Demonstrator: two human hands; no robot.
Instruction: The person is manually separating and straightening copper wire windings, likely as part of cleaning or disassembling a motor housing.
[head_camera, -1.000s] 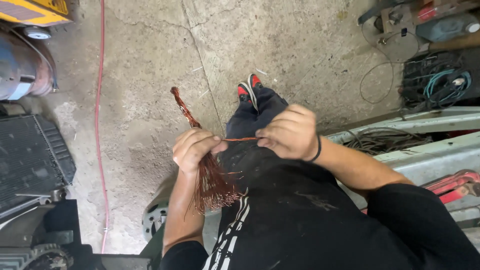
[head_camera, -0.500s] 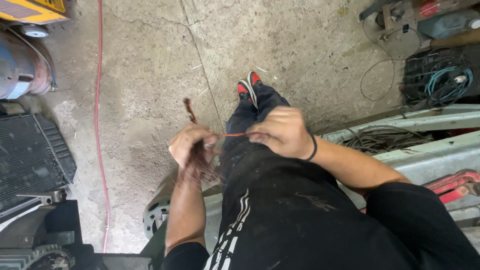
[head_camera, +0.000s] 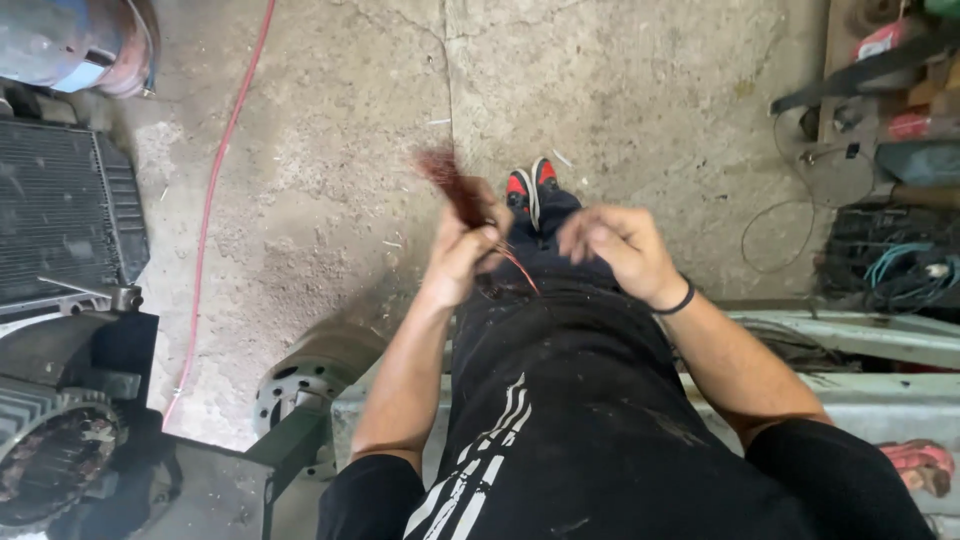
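Observation:
My left hand (head_camera: 462, 255) grips a bundle of copper wire (head_camera: 452, 185), whose blurred reddish end sticks up and away from me over the concrete floor. A thin loose strand (head_camera: 520, 272) trails from that fist toward my lap. My right hand (head_camera: 618, 248), a black band on its wrist, hovers just right of the bundle with fingers curled and apart, holding nothing that I can see. Below both hands are my dark trousers (head_camera: 560, 400) with white stripes and my red and black shoes (head_camera: 530, 185).
A red hose (head_camera: 215, 200) runs across the concrete floor. At left stand a black radiator (head_camera: 60, 215) and an electric motor stator (head_camera: 50, 465). A metal flange (head_camera: 300, 385) lies under my left arm. A metal frame (head_camera: 860, 335) and cluttered cables (head_camera: 900, 270) fill the right.
My left hand has swung the copper bundle from pointing down at my lap to pointing up and away. My right hand has let go of the strand and drawn apart.

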